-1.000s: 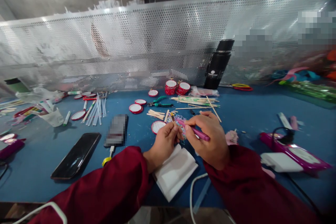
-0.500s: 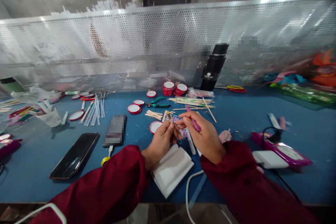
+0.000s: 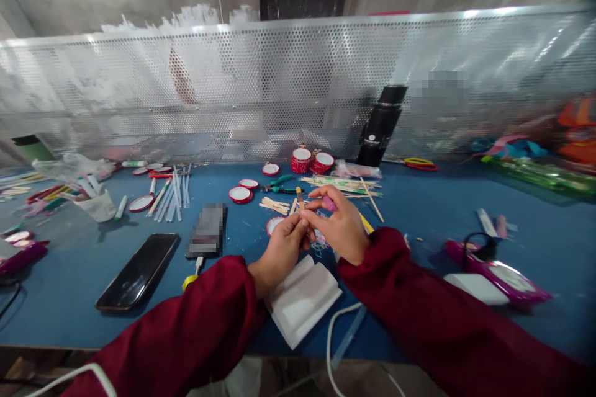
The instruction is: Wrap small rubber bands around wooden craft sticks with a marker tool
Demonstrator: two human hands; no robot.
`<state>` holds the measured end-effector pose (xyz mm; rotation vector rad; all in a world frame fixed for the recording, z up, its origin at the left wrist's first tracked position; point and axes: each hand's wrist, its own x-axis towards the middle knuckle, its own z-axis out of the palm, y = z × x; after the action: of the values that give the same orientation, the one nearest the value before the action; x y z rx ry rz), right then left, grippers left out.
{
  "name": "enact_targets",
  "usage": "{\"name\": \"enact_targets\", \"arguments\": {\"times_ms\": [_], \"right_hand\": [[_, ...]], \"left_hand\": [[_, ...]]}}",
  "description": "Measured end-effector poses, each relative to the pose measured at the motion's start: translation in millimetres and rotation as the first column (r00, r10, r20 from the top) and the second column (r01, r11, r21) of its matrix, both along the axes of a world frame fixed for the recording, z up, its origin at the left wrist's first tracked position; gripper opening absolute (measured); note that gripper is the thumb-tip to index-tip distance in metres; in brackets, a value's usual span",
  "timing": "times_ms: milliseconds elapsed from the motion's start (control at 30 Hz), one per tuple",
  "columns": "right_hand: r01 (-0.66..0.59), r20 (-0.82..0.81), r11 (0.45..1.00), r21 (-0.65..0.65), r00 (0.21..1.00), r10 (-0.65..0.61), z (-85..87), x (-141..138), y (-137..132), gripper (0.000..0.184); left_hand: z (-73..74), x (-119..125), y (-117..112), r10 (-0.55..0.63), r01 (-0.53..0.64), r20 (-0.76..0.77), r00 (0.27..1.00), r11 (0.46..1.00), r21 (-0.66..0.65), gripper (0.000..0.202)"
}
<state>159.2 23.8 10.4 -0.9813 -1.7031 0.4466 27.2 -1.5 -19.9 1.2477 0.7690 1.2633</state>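
Left of the white pad (image 3: 303, 299) lies a black phone (image 3: 138, 271) on the blue desk (image 3: 65, 298). Just above the pad, the left hand (image 3: 279, 251) pinches a small wooden stick (image 3: 300, 198) upright, its grip closed on the lower end. The right hand (image 3: 342, 226) meets it from the right, its grip clenched on a pink pen (image 3: 329, 203) — fingertips at the stick. Judging by this, the stick wants steadying low while the right works the tip gently.
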Motion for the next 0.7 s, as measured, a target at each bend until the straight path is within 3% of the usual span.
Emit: {"name": "enact_targets", "arguments": {"times_ms": [100, 200, 267, 500, 700], "right_hand": [[-0.019, -0.115, 0.998, -0.062, 0.993, 0.012, -8.1, -4.5, 7.3, 0.03], [-0.183, -0.306, 0.955, -0.234, 0.946, 0.106, -12.5, -5.9, 9.3, 0.037], [-0.262, -0.396, 0.924, -0.28, 0.908, 0.138, -13.0, -5.6, 7.8, 0.04], [-0.257, -0.397, 0.919, -0.3, 0.909, 0.125, -13.0, -4.4, -2.9, 0.042], [-0.253, -0.44, 0.912, -0.324, 0.893, 0.091, -14.2, -5.3, -7.2, 0.045]], "left_hand": [[0.5, -2.2, 0.7, 0.024, -0.024, -0.004, 1.0, 0.999, -0.024, 0.051], [0.2, -2.2, 0.3, 0.031, -0.031, 0.006, 1.0, 0.997, -0.066, 0.051], [-0.3, -1.3, -0.4, 0.021, -0.017, 0.044, 0.999, 0.995, -0.095, 0.05], [-6.0, 1.6, -2.2, -0.014, 0.053, 0.177, 0.984, 0.975, -0.215, 0.042], [-8.1, 0.8, -3.8, -0.018, 0.058, 0.189, 0.982, 0.976, -0.209, 0.04]]}}
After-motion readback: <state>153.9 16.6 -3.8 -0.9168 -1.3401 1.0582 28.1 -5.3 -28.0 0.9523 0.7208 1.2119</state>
